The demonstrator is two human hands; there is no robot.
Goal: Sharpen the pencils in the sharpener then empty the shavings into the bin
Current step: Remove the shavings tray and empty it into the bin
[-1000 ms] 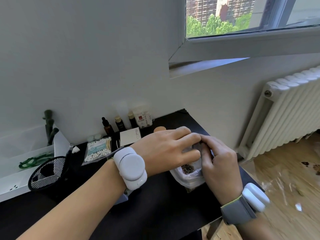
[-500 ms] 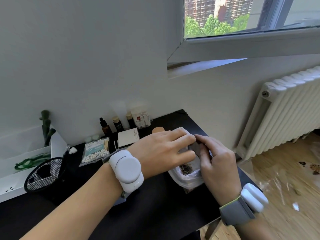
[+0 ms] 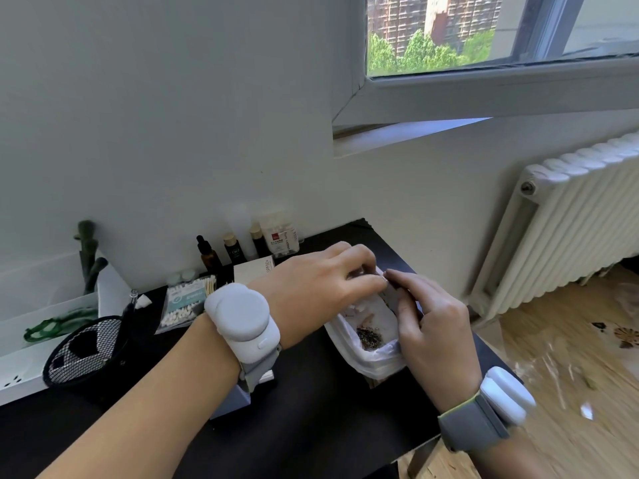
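Observation:
A small bin [image 3: 375, 363] lined with a white plastic bag stands on the black desk [image 3: 311, 430] near its right edge. Dark pencil shavings [image 3: 370, 337] lie inside it. My right hand [image 3: 432, 326] grips a small grey shavings tray [image 3: 393, 294] tilted over the bin's mouth. My left hand [image 3: 311, 292] reaches across from the left, its curled fingertips pinched on the tray's upper end. The grey sharpener body [image 3: 231, 399] stands under my left wrist, mostly hidden. No pencil shows.
A black mesh pen holder [image 3: 86, 350] and a white tray [image 3: 20, 375] sit at the left. A cotton-swab pack [image 3: 186, 302], small bottles [image 3: 209, 255] and a white box [image 3: 254, 269] line the wall. A radiator [image 3: 570, 219] stands right, beyond the desk edge.
My left hand's fingers have curled tighter over the tray, and more of the bin's inside shows. The view has shifted slightly; both hands remain over the bin.

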